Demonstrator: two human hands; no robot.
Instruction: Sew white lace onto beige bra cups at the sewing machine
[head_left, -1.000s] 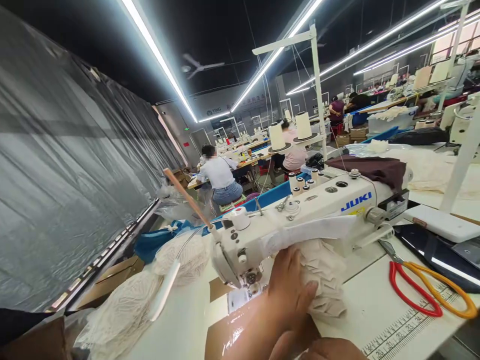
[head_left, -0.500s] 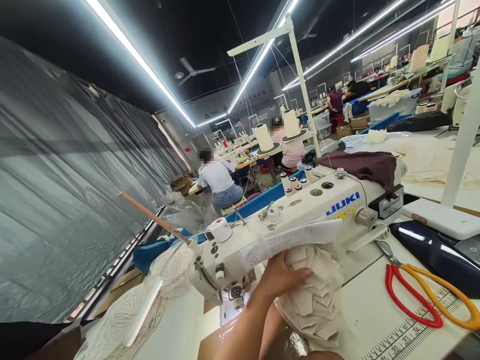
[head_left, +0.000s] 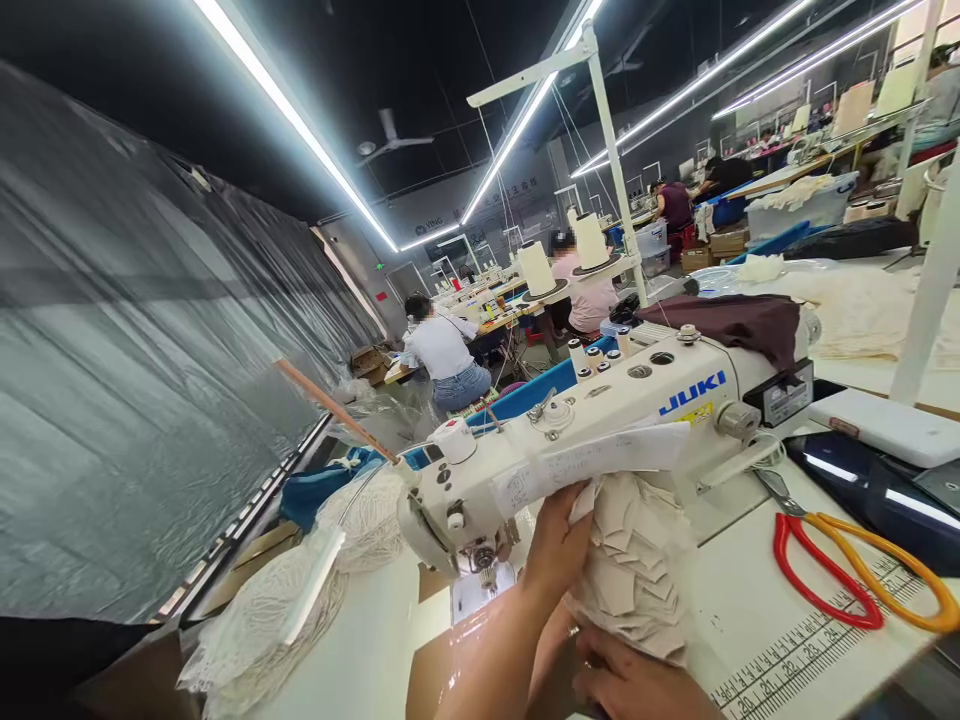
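Note:
A bundle of layered cream fabric pieces [head_left: 634, 570] lies on the table, right of the needle area of a white sewing machine [head_left: 592, 400]. My left hand [head_left: 556, 545] is closed on the bundle's upper left edge, below a strip of paper [head_left: 600, 460] with handwriting on the machine arm. Near the bottom edge, my right hand [head_left: 634, 675] is at the lower end of the bundle with bent fingers; what its fingertips hold is hidden. A lit needle plate [head_left: 480, 595] shows under the machine head.
Scissors with red and orange handles [head_left: 832, 560] lie on the right beside a printed ruler [head_left: 795, 665]. Bundles of cream cord or trim [head_left: 262, 620] lie at the left. A thread stand [head_left: 616, 170] rises behind the machine. Several people sit at machines further back.
The view has shifted slightly. My right hand has come up into view at the bundle's lower end. My left hand's fingers have drawn in at the bundle's upper left edge.

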